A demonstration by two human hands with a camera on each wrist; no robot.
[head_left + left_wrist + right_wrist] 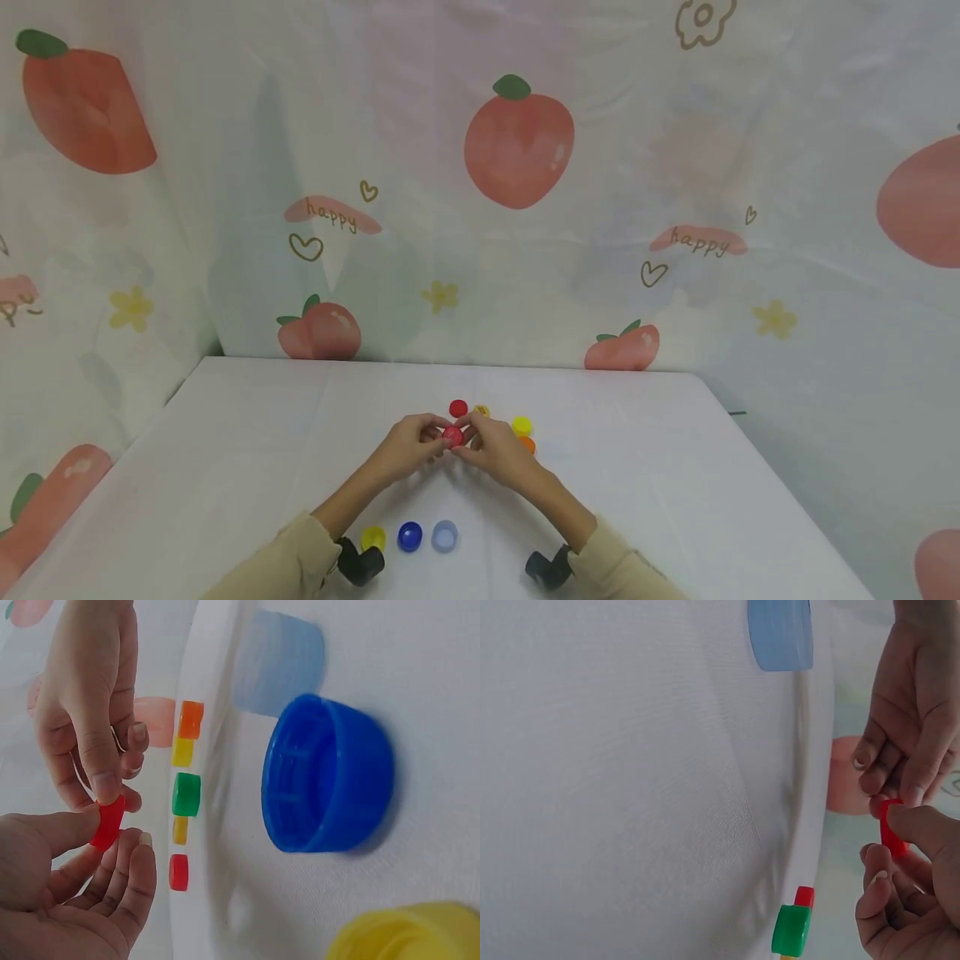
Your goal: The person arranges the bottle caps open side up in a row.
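A red bottle cap [453, 435] is held up between both hands over the middle of the table. My left hand [411, 447] pinches its left side with thumb and fingers. From the right, my right hand [495, 450] grips the same cap, its thumb along the near side. In the left wrist view the red cap [109, 823] is tilted on edge, fingertips of both hands on its rim. The right wrist view also has this cap [892, 829] between the two thumbs. The remaining fingers of each hand curl loosely below it.
Behind the hands lie another red cap [458, 408], a yellowish cap [482, 411], a yellow cap [522, 426], an orange cap [528, 445] and a green cap [187, 794]. Nearer stand a yellow cap [373, 538], a blue cap [410, 537] and a light blue cap [445, 536].
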